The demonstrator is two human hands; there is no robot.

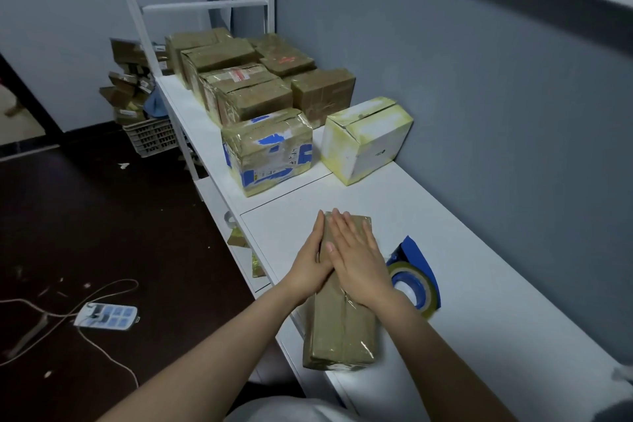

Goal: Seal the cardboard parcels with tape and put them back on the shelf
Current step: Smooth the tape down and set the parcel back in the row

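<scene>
Down on the floor at the far left, a power strip with its cable can be seen, plus a plastic basket with loose cartons piled over it, none of it part of the sealing afaict. At the far end of the shelf a bunch of brown parcels are stacked, shiny with tape, so those look done. Nearer, a blue-printed parcel sits by the front edge and a white box by the wall edge. The white box's top flaps look not quite shut, so it's probably still to be taped. At the near end, by the front edge, the left hand is laid flat against the side of the current parcel and the right hand flat on top, fingers straight on both, nothing gripped. Clear tape is visible along the parcel, so it's likely just being smoothed down. The tape dispenser is parked just beside it on the right. Stacking this one with the rest is still left.
</scene>
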